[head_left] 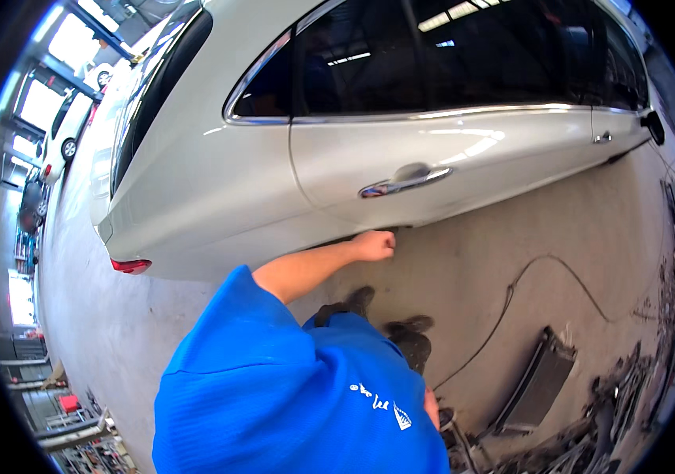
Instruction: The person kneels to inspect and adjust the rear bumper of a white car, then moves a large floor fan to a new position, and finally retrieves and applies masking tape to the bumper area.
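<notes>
My left hand [375, 246], curled tight, hangs by the pale car [250, 182] at twelve o'clock; a light touch should leave it unmarked. My right hand [432, 408], mostly hidden, I cannot read.

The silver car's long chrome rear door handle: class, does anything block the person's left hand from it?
Nothing visible does: between the bare left hand and the chrome handle, only the silver door panel shows.

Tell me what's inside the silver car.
On the silver car, the dark side windows show bright strip reflections; whatever is inside cannot be made out through them.
</notes>
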{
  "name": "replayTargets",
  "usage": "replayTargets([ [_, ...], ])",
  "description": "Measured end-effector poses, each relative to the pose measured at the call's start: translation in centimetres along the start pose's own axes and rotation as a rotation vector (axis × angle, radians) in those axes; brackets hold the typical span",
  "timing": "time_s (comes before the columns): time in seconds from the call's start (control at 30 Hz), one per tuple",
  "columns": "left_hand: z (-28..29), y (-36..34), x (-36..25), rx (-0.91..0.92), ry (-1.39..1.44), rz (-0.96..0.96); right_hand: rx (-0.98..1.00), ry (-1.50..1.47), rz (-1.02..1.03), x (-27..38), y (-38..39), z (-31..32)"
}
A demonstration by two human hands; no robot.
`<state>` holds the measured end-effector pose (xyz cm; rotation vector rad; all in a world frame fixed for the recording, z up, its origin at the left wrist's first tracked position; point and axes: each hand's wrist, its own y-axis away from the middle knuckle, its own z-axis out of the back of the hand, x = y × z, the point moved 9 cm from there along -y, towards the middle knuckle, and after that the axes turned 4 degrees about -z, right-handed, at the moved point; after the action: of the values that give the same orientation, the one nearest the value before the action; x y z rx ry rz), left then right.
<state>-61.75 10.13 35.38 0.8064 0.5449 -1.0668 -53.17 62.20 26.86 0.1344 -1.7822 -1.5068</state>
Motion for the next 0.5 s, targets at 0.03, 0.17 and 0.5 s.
replayTargets([
  [0.03, -0.2, -2.5, -3.1, 0.024, 0.037, 0.011, 0.032, 0.037, -0.006, 1.2, -1.1, 0.9],
  [0.17, -3.2, -8.6, -9.9, -0.017, 0.097, -0.037, 0.185, 0.205, -0.103, 6.6, -4.0, 8.0],
  [0.5, -15.8, 4.8, -2.3, 0.259, -0.146, 0.696, 0.175, 0.134, -0.089, 30.3, -14.7, 29.1],
])
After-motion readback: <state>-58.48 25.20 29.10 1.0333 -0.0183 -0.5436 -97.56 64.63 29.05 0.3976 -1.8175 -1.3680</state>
